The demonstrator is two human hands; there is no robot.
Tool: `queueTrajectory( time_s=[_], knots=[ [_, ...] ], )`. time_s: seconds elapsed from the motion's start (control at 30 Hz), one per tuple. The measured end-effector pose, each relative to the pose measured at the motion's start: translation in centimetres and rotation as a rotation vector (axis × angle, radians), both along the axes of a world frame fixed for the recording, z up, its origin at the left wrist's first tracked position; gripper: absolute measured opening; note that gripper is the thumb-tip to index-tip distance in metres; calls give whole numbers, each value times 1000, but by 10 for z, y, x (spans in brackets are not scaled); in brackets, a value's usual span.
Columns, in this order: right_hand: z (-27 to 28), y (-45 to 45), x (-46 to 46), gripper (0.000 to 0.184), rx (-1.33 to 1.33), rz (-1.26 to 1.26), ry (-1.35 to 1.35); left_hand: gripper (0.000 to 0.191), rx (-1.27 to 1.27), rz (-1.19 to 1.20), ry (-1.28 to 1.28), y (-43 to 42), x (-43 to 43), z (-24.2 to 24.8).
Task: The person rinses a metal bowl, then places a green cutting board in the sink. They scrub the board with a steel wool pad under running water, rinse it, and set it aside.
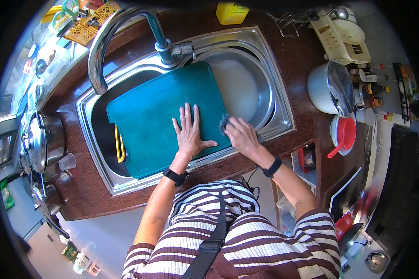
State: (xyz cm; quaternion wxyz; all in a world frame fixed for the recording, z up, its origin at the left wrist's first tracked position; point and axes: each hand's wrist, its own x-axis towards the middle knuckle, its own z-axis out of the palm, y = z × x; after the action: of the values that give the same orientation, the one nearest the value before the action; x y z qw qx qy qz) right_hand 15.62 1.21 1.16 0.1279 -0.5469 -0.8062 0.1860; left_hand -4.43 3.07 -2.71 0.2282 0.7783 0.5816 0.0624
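Observation:
A green cutting board lies across the stainless steel double sink, over parts of both basins. My left hand rests flat on the board with its fingers spread, holding nothing. In my right hand is a dark grey scrubber, pressed at the board's right edge near the front. Under that edge, a round metal basin with cloudy whitish water sits in the right bowl. A yellow handle shows beside the board's notch in the left bowl.
A chrome faucet arches over the board's far left. Steel pots and a clear plastic cup stand left. At right are a grey pot, a red strainer and a cream dish rack. A yellow bottle stands behind.

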Motion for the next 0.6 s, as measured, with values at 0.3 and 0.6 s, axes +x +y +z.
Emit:
queueTrajectory(
  time_s=[0.3, 0.6],
  knots=[
    [-35, 123, -12, 23, 125, -52, 119, 144, -26, 1, 16, -1, -1, -1],
    [-12, 48, -7, 12, 121, 21, -11, 142, -66, 37, 7, 2, 1, 7]
  ],
)
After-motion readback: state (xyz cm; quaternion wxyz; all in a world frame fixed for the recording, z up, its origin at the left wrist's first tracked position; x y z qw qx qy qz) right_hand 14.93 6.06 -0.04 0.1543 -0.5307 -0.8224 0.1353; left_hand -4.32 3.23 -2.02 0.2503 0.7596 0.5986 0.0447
